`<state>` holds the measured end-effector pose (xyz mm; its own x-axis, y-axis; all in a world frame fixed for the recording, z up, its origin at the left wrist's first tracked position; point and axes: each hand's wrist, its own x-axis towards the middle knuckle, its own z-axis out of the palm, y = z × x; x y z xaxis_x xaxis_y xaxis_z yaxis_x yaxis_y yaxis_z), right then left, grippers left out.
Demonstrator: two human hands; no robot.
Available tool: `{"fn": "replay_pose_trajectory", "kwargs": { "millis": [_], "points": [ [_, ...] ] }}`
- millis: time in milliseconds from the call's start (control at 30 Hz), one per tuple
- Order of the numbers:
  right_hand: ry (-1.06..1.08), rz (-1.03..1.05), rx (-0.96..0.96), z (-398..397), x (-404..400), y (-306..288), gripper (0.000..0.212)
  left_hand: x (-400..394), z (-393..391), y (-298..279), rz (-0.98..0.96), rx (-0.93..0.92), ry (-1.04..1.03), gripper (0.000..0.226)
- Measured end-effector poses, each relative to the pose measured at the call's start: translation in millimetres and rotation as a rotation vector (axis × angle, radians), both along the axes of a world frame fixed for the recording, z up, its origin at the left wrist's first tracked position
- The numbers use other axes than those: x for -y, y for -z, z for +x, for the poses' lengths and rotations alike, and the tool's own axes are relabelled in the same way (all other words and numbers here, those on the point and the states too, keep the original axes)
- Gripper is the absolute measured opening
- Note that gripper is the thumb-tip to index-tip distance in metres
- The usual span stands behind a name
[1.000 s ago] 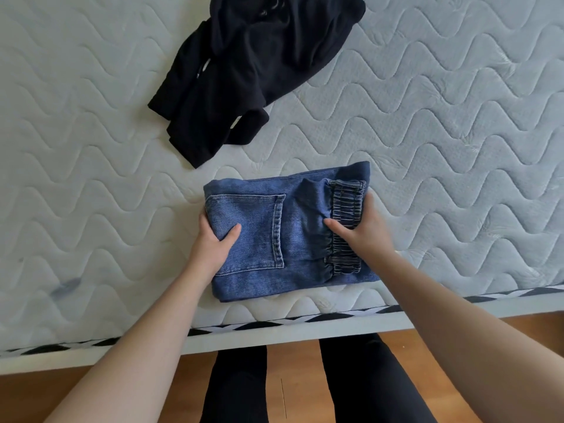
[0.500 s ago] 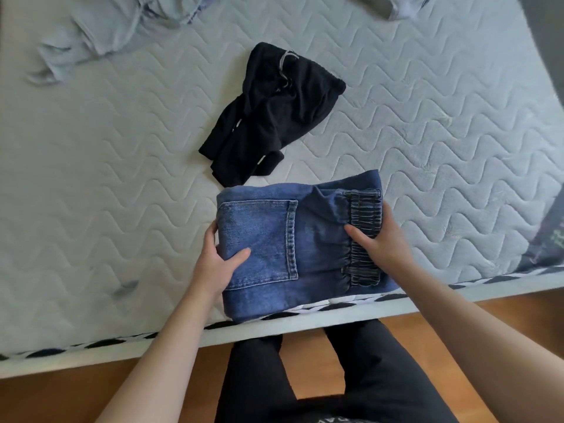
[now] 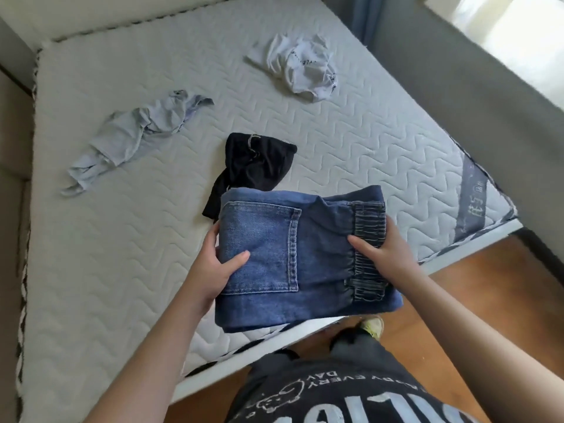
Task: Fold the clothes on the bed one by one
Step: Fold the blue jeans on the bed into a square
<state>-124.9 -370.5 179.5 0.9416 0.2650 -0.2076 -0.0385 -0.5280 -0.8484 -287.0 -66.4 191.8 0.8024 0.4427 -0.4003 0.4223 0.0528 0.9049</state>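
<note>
1. At the near edge of the bed [image 3: 128, 248], the folded jeans [image 3: 305, 257] are held by both hands, a little over the mattress edge.
2. The left hand [image 3: 213, 270] is closed on the left side of the jeans. Its thumb lies on top, by the back pocket [image 3: 262, 245], and its fingers are hidden underneath.
3. The right hand [image 3: 384, 254] is closed on the right side. Its thumb is pressed on the stretchy waistband [image 3: 367, 254], and its fingers are hidden underneath.
4. The jeans look fully folded into a thick block. They seem to be lifted, not lying flat, but that cannot be told for sure.
5. The long side of the block runs from left to right, from one hand to the other. So the block is held at its two short ends, and each hand is just as close to it.
6. Three more clothes are seen farther out on the bed, not folded. The black garment [image 3: 259, 166] lies just beyond the jeans, and part of it is hidden behind them. The light blue garment [image 3: 134, 138] lies far to the left. The white garment [image 3: 299, 65] lies far to the right.
7. A bare spot for the jeans is probably needed next. Wide bare mattress is seen to the left, near the left hand. After that, the black garment is the closest one to be picked up.
</note>
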Motion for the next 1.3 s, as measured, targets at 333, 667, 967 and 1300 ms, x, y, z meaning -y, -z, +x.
{"fn": "replay_pose_trajectory", "kwargs": {
  "millis": [333, 667, 967, 1300],
  "points": [
    [0.281, 0.086, 0.039, -51.7, 148.1, -40.7, 0.05, 114.2, 58.8, -48.4, -0.015, 0.11, 0.314, 0.081],
    [0.598, 0.123, 0.125, -114.4, 363.3, -72.3, 0.08, 341.9, 97.7, -75.1, 0.005, 0.166, 0.547, 0.077],
    [0.779, 0.103, 0.168, -149.6, 461.5, -90.9, 0.077, 456.0, 122.8, -94.4, 0.03, 0.143, 0.731, 0.069],
    [0.919, 0.039, 0.139, -124.7, 509.6, -74.9, 0.076, 523.1, 197.9, -75.2, 0.051, 0.097, 0.912, 0.073]
  ]
}}
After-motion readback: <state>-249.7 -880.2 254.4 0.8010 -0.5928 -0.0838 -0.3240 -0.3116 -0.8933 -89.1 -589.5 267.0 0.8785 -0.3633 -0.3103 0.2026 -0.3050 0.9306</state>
